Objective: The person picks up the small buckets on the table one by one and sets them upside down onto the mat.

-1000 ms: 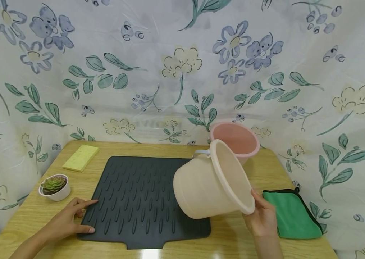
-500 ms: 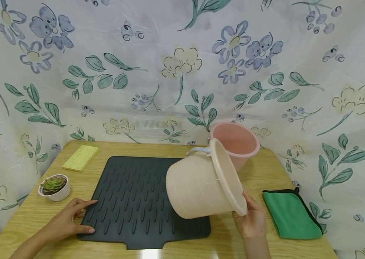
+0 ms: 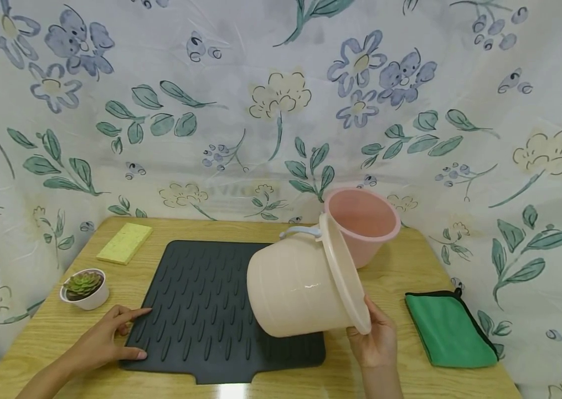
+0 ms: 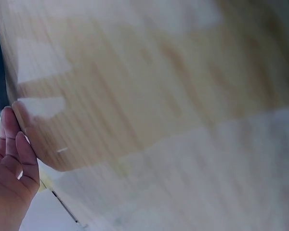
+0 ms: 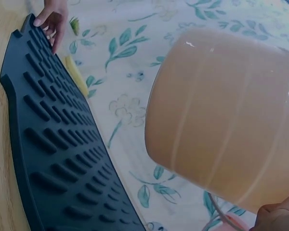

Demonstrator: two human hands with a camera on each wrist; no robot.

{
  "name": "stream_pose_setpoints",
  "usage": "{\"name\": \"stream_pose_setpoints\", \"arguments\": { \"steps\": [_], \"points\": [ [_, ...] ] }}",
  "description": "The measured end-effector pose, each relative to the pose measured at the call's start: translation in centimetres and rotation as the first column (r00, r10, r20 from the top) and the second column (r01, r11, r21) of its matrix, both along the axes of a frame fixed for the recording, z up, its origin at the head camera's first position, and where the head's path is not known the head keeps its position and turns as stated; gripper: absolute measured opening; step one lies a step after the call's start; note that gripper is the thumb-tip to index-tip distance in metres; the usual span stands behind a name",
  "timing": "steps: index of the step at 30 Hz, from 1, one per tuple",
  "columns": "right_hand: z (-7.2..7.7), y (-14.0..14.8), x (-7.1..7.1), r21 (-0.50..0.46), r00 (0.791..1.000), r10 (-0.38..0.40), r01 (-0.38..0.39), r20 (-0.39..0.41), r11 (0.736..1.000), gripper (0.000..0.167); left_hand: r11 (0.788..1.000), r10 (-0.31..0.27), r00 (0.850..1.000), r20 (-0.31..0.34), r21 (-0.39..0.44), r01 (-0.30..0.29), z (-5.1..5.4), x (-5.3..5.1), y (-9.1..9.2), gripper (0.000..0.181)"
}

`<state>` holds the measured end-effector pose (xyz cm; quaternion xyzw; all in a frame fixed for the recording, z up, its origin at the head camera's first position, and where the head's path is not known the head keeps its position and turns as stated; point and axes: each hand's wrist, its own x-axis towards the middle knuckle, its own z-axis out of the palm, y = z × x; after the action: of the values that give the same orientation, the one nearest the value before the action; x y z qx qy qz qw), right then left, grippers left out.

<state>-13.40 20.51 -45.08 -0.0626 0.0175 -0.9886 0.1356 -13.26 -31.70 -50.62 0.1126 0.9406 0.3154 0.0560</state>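
Head view: the right hand [image 3: 374, 339], gripping the tilted cream bucket [image 3: 293, 291], should hold firm while the relaxed left hand [image 3: 100, 338] steadies the dark mat [image 3: 201, 310].

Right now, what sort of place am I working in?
Probably a makeshift indoor tabletop work area: floral sheeting hangs behind a wood-grain table bearing a black ridged mat.

Right hand [image 3: 376, 335] shifts left, farther from green pouch [image 3: 451, 331]. Cream bucket [image 3: 293, 288] goes left with it, now hiding more of dark mat [image 3: 191, 305]; mouth turns more sideways, less interior showing. More of its pale handle [image 3: 299, 230] visible, and more of pink bucket [image 3: 364, 252] uncovered on far side.
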Motion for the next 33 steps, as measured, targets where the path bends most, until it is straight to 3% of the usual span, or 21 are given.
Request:
{"name": "stream_pose_setpoints", "arguments": {
  "steps": [11, 21, 28, 33],
  "points": [
    [-0.6, -1.2, 0.0, -0.023, 0.998, 0.030, -0.031, -0.047, 0.999, 0.046, 1.000, -0.003, 1.000, 0.026, 0.009, 0.003, -0.2, 0.0, -0.1, 0.084],
    [-0.6, -2.6, 0.8, -0.071, 0.996, 0.054, -0.059, -0.073, 0.996, 0.038, 1.000, -0.001, 1.000, 0.029, 0.000, 0.001, -0.3, -0.1, -0.1, 0.084],
    [-0.4, -3.7, 1.2, -0.052, 0.992, 0.069, -0.075, -0.102, 0.996, 0.055, 1.000, 0.006, 1.000, 0.017, 0.006, -0.006, -0.2, -0.1, 0.0, 0.084],
    [-0.5, -4.1, 1.4, -0.071, 0.989, 0.080, -0.090, -0.125, 0.993, 0.065, 0.999, 0.046, 0.999, 0.010, -0.024, -0.045, 0.4, 0.0, 0.5, 0.081]
  ]
}}
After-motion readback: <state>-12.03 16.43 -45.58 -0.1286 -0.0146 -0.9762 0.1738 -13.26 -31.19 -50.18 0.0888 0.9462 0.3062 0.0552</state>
